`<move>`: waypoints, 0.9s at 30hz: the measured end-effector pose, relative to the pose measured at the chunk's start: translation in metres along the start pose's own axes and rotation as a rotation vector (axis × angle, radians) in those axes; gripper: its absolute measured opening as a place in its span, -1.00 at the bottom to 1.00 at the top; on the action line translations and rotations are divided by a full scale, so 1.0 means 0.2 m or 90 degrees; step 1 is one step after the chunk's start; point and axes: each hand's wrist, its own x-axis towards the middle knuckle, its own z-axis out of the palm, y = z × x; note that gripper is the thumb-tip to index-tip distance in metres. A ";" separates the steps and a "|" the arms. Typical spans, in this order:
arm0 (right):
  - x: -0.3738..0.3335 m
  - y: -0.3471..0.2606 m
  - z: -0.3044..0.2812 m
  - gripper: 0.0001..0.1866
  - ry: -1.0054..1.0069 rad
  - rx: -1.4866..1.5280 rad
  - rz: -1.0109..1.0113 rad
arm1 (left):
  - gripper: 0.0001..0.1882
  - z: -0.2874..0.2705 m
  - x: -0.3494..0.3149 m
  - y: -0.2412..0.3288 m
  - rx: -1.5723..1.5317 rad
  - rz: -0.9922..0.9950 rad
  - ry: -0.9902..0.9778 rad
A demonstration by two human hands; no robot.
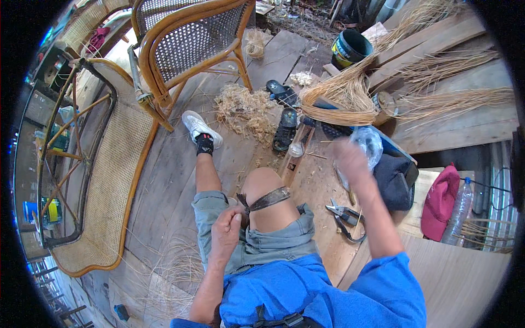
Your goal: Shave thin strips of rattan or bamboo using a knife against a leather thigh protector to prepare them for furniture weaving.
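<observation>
My left hand (225, 229) is closed beside my bent knee, thumb against curled fingers; whatever it may hold is hidden. Right next to it, a dark cloth strip (269, 199) is tied around the knee with a knot on its left side. My right hand (351, 163), smeared by motion, is over the wooden boards at the right, by a clear plastic bag (367, 143). Its fingers cannot be made out. Below that hand lie pliers (344, 210) with dark handles, on the boards next to a curved dark tool (350, 232).
A bundle of rattan strands (344, 98) lies at the upper right, near a dark bucket (350, 48). Sandals (284, 130) and a heap of shavings (246, 112) are ahead. Woven cane furniture (104, 186) stands at left. A red cap (441, 203) and bottle (459, 213) are at right.
</observation>
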 end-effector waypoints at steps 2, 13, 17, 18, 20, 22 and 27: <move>-0.27 -0.33 0.04 -0.82 -0.157 0.136 -0.211 | -0.77 0.00 0.00 0.13 -0.079 0.064 0.027; -0.43 -0.72 -0.17 -0.85 -0.179 0.273 -0.268 | -0.74 -0.34 -0.20 0.19 -0.039 0.090 -0.297; -0.37 -0.54 -0.27 -0.86 -0.085 0.134 -0.244 | -0.77 -0.57 -0.34 0.10 0.124 0.072 -0.134; -0.34 -0.49 -0.30 -0.86 -0.011 0.086 -0.214 | -0.77 -0.63 -0.37 0.06 0.126 0.063 -0.128; -0.26 -0.50 -0.45 -0.87 0.118 0.041 -0.180 | -0.77 -0.72 -0.40 -0.06 0.260 -0.013 0.011; -0.18 -0.47 -0.57 -0.88 0.233 0.023 -0.206 | -0.76 -0.75 -0.39 -0.09 0.248 -0.057 0.058; 0.09 -0.14 -0.60 -0.70 0.448 -0.012 -0.164 | -0.76 -0.53 -0.23 -0.29 -0.180 -0.242 0.039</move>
